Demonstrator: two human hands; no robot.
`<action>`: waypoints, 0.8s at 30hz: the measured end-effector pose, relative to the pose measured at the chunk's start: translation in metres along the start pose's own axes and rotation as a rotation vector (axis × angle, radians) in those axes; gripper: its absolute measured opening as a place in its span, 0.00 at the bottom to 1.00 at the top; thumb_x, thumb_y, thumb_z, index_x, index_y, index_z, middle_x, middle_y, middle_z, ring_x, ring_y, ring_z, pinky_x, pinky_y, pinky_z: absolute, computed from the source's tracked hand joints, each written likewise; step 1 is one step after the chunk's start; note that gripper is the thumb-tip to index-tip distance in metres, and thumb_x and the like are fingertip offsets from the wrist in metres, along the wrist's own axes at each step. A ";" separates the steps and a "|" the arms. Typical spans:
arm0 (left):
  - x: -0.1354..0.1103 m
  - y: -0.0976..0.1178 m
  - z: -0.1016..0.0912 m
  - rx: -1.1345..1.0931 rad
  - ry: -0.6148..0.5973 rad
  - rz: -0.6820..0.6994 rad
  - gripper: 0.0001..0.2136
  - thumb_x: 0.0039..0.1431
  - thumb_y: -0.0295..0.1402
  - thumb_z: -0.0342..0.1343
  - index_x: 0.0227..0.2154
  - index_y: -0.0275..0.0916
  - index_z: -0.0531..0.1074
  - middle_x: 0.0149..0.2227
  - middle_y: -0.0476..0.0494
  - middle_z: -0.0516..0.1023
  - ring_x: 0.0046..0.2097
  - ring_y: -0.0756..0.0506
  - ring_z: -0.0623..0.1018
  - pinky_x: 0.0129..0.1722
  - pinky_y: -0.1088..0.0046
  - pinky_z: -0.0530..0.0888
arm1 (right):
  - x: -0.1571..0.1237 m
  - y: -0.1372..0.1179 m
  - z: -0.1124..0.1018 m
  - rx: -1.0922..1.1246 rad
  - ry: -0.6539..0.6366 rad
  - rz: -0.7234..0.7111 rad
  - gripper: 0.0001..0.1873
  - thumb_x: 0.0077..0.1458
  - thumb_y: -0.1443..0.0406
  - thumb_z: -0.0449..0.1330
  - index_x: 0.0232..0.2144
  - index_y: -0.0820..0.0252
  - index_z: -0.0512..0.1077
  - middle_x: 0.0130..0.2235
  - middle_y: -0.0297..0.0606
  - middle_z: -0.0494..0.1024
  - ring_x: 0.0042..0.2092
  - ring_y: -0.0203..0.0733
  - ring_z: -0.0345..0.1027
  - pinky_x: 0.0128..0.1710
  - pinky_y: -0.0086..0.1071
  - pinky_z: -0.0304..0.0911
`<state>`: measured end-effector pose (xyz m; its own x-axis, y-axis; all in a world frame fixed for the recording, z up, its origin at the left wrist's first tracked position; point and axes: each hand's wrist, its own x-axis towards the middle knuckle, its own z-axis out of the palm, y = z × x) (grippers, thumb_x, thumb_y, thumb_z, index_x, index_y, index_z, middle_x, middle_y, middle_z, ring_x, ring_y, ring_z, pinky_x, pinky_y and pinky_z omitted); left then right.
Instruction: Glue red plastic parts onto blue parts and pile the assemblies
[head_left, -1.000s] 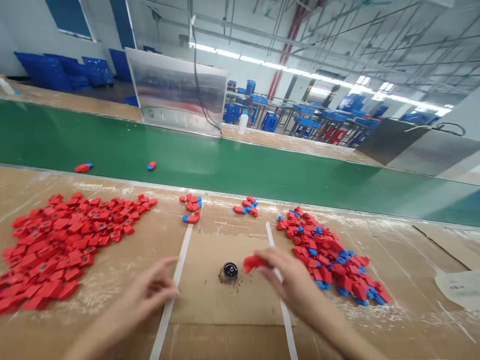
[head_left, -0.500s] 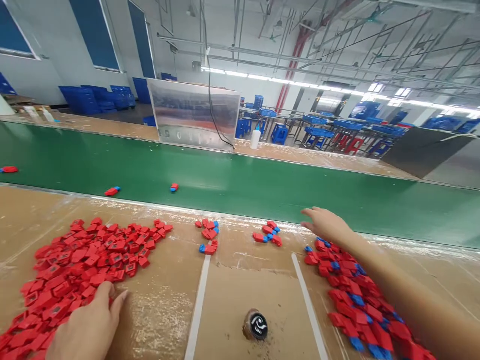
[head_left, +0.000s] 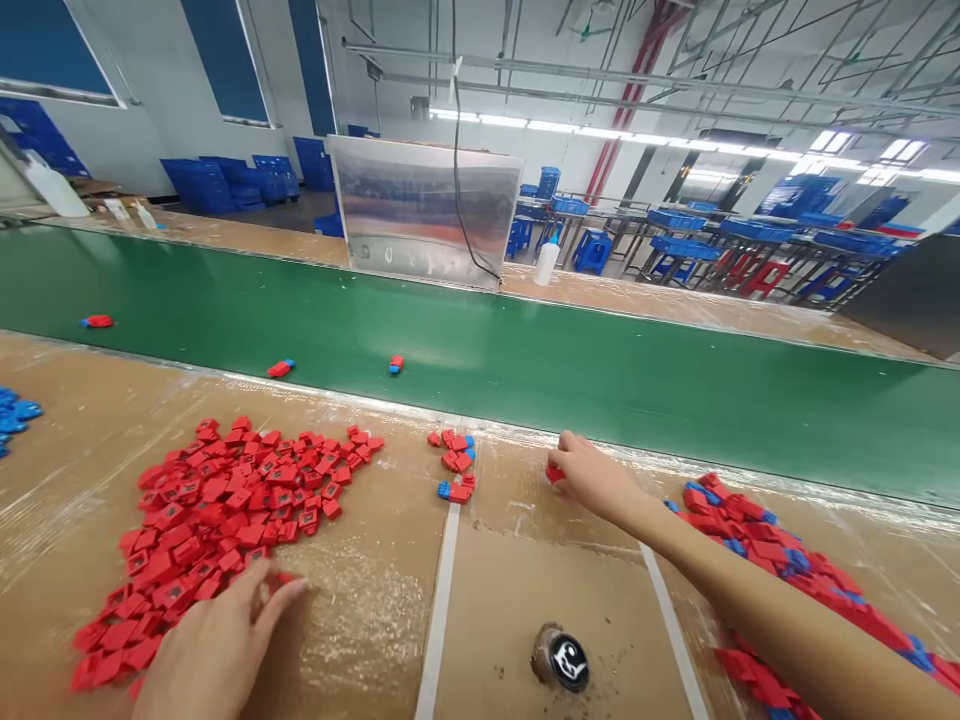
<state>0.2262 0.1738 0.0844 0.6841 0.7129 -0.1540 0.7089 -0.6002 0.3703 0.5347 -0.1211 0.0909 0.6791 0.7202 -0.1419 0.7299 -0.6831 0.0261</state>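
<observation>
My right hand [head_left: 592, 478] sits on the cardboard at the belt-side edge, fingers curled over a red plastic part [head_left: 555, 473]. Beyond it lies a small cluster of red-and-blue parts [head_left: 454, 465]. My left hand [head_left: 217, 645] is at the lower right edge of a large heap of red parts [head_left: 225, 500], its fingertips against a red piece [head_left: 281, 579]. Whether that piece is gripped, I cannot tell. A mixed heap of red parts with blue ends [head_left: 780, 555] spreads under and beyond my right forearm.
A green conveyor belt [head_left: 525, 375] runs behind the cardboard-covered bench [head_left: 360, 610], with several loose parts on it, such as one [head_left: 280, 368]. Two white strips [head_left: 442, 600] mark the bench. A round black-and-white object [head_left: 561, 660] sits between them. Blue parts [head_left: 11, 420] lie far left.
My right hand has come back from the far side of the mixed heap to the bench edge, covering where a small cluster lay. My left hand has shifted right along the red heap, and the view has tilted.
</observation>
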 end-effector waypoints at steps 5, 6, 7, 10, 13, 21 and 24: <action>-0.026 0.033 0.020 -0.790 -0.304 0.178 0.15 0.56 0.47 0.57 0.39 0.42 0.68 0.24 0.53 0.70 0.27 0.48 0.73 0.29 0.73 0.68 | -0.029 -0.002 0.008 0.100 0.112 -0.089 0.10 0.60 0.70 0.54 0.42 0.67 0.73 0.43 0.51 0.73 0.46 0.52 0.68 0.43 0.39 0.63; -0.032 0.042 0.027 -0.921 -0.357 0.188 0.14 0.56 0.45 0.58 0.39 0.42 0.67 0.26 0.53 0.71 0.28 0.48 0.73 0.30 0.74 0.69 | -0.039 -0.003 0.010 0.121 0.122 -0.104 0.12 0.62 0.70 0.52 0.45 0.67 0.72 0.43 0.49 0.74 0.45 0.50 0.69 0.43 0.38 0.64; -0.038 0.051 0.033 -1.023 -0.403 0.187 0.14 0.56 0.43 0.59 0.39 0.41 0.66 0.27 0.53 0.72 0.30 0.49 0.74 0.31 0.74 0.70 | -0.050 -0.005 0.012 0.156 0.132 -0.122 0.13 0.63 0.69 0.50 0.47 0.66 0.71 0.42 0.48 0.74 0.43 0.48 0.69 0.42 0.37 0.64; -0.055 0.074 0.051 -1.211 -0.496 0.182 0.13 0.57 0.39 0.60 0.38 0.42 0.63 0.32 0.50 0.76 0.33 0.49 0.75 0.36 0.73 0.72 | -0.091 -0.009 0.019 0.389 0.176 -0.157 0.17 0.66 0.67 0.45 0.52 0.64 0.67 0.40 0.44 0.76 0.41 0.44 0.71 0.41 0.36 0.66; -0.066 0.088 0.065 -1.172 -0.531 0.246 0.11 0.59 0.38 0.57 0.36 0.42 0.61 0.33 0.49 0.76 0.34 0.49 0.75 0.37 0.72 0.73 | -0.133 -0.013 0.025 0.640 0.178 -0.143 0.19 0.67 0.62 0.46 0.56 0.61 0.64 0.45 0.45 0.76 0.45 0.46 0.71 0.43 0.40 0.67; -0.062 0.100 0.071 -0.196 -0.167 0.641 0.08 0.61 0.29 0.47 0.41 0.41 0.69 0.37 0.43 0.75 0.40 0.41 0.74 0.41 0.64 0.67 | -0.193 -0.010 0.029 0.795 0.088 -0.064 0.16 0.67 0.59 0.49 0.54 0.55 0.65 0.49 0.42 0.74 0.50 0.47 0.68 0.49 0.43 0.65; -0.056 0.104 0.065 -0.120 -0.234 0.692 0.05 0.59 0.27 0.48 0.34 0.41 0.70 0.35 0.44 0.74 0.39 0.42 0.74 0.39 0.67 0.66 | -0.200 -0.008 0.031 0.799 0.098 -0.080 0.14 0.67 0.59 0.49 0.51 0.54 0.67 0.48 0.42 0.75 0.49 0.47 0.69 0.49 0.43 0.65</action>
<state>0.2727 0.0483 0.0717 0.9960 0.0818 -0.0358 0.0880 -0.8311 0.5490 0.3907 -0.2636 0.0880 0.6580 0.7526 -0.0255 0.5249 -0.4828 -0.7010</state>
